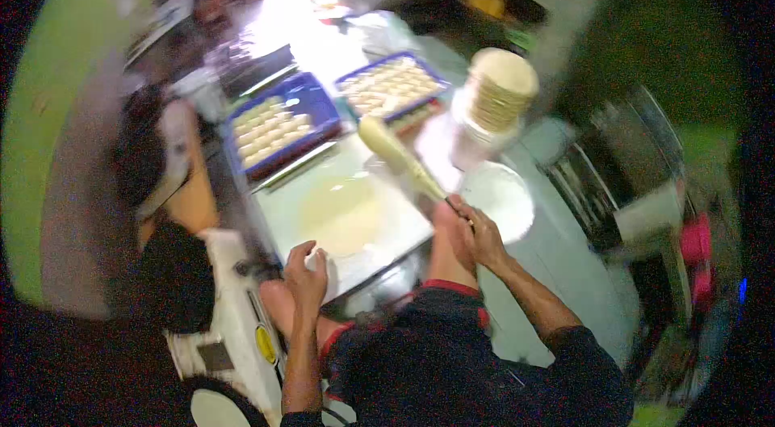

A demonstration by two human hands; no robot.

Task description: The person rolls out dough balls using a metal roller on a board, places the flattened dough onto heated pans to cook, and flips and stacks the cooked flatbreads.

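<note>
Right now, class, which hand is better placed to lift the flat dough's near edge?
Probably the left hand: it looks empty, close to the flat dough, while the right hand grips the rolling pin.

Uneven light. Blown-out white glare at top, left of centre, detail lost there. White board (402,225) bright, with shiny reflections; dark shirt (484,366) nearly black, little fold detail. Lower edges dim, grainy. Blur all over, streaky toward the upper left; left hand (307,274) and right hand (483,233) soft but readable. Strong fisheye bend, black corners, greenish cast at both sides.
</note>
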